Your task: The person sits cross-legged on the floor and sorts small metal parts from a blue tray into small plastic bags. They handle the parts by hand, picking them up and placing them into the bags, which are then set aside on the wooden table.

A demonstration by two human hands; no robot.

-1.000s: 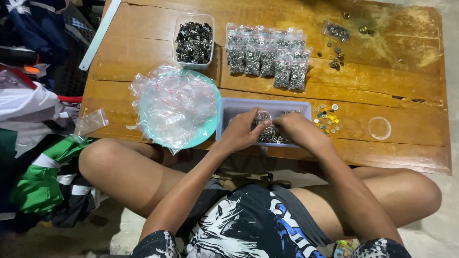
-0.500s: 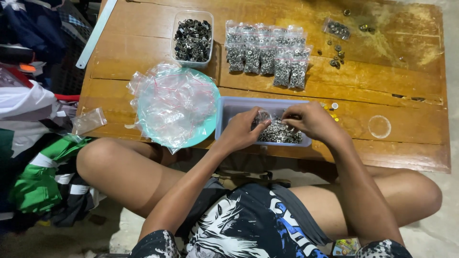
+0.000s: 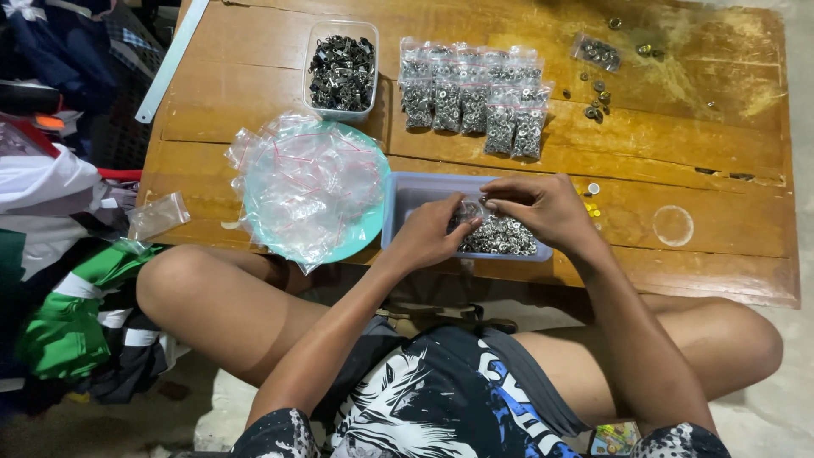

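Over a pale blue tray [image 3: 405,197] of small metal rings [image 3: 505,238], my left hand [image 3: 431,236] and my right hand [image 3: 543,206] meet. Both pinch a small clear plastic bag [image 3: 471,209] between their fingertips. The bag is half hidden by my fingers. The tray stands at the near edge of a low wooden table [image 3: 704,136], just above my crossed legs.
A teal plate [image 3: 370,222] heaped with empty clear bags [image 3: 305,182] lies left of the tray. Behind stand a clear tub of dark metal parts [image 3: 342,70] and a row of filled bags [image 3: 475,95]. Loose rings [image 3: 598,93] lie far right. Clothes [image 3: 59,280] are piled left of the table.
My hands have stayed over the tray. The right hand has drawn in from the tray's right end toward the left hand, and both now pinch the small bag.
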